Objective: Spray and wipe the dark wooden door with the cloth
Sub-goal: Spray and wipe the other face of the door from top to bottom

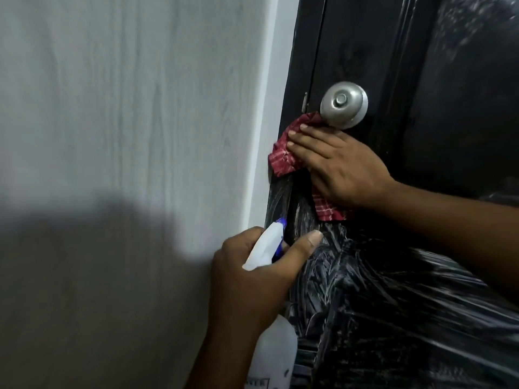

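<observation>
Left hand [250,279]: closed around the neck of a white spray bottle [273,357]; the thumb is stretched forward beside the blue-tipped nozzle [276,234]; whether a finger is pressing the trigger cannot be told, it is hidden
Spray bottle: held upright and low, just beside the door edge; the nozzle is pointed up and to the right, toward the streaked area
Right hand [334,164]: laid flat with fingers [302,136] together and extended, pressed on a red checked cloth [283,153]; the cloth is pinned against the door, not pinched
Cloth: spread under the palm just below the round metal knob [344,105], its upper corner touching the knob; one corner hangs out under the wrist
Dark wooden door [463,108]: whitish wet streaks are seen across the lower part; above the knob the surface looks mostly dry
Key relation: the streaked area lies below and right of the cloth, between both hands; the right hand is nearer to it, so a downward stroke along the door edge is judged the likely next wipe
Wall [126,108]: pale, at left, partly in shadow
</observation>
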